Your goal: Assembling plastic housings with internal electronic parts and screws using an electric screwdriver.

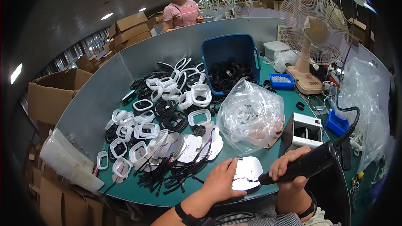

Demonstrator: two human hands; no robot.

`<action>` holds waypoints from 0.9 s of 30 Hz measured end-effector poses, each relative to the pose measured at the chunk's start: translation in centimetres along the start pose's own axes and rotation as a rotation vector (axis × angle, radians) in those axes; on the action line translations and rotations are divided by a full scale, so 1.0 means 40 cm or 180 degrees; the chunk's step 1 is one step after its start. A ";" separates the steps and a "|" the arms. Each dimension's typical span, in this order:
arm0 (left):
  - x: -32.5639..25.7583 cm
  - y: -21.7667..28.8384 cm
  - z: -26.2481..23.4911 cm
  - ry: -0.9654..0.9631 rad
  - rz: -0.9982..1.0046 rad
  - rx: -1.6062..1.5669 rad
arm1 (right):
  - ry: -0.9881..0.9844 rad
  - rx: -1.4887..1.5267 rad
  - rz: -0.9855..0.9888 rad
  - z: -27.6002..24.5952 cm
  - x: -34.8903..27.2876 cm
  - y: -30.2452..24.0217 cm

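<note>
Both forearms enter from the lower edge. Right hand (293, 169) has its grip wrapped fully around a black powered driver (307, 165), a coiled black cable (349, 119) running up from its rear; the tool lies nearly level, tip directed left onto the workpiece. Left hand (222, 180) lies flat, fingers spread, pressing down on a white oval plate (247, 173) at the near edge of the green bench (138, 190); its grip encloses nothing, it only steadies the part.

Judgement: the step in hand appears to be fastening on the plate. The next move calls for the tip held square to the fixing point and the plate kept from turning; whether the tip is seated cannot be told.

White plate shows a smooth pale face with thin coloured wires at its near side, resting on a dark part beneath.

Beyond: a heap of like plates with wires (188, 148), white oval frames (146, 130), black rings (173, 121), a clear bag (249, 117), a blue bin (230, 52), a fan (314, 29).
</note>
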State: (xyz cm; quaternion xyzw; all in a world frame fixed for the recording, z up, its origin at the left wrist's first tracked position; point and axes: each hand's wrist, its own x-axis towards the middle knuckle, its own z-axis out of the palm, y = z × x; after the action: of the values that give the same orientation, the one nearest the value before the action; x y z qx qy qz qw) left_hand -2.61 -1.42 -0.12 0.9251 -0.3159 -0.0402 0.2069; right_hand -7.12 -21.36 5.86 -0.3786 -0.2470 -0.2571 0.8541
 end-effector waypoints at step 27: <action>-0.572 -0.277 -0.179 0.3967 -0.0605 -0.2305 | -0.0257 -0.0226 -0.0056 -0.033 0.017 -0.020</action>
State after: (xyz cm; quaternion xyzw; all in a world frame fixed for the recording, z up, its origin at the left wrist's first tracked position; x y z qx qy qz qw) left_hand -13.10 22.81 0.57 0.6731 -0.0245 0.3745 0.6373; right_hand -6.83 -23.04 5.91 -0.4166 -0.2752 -0.2577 0.8272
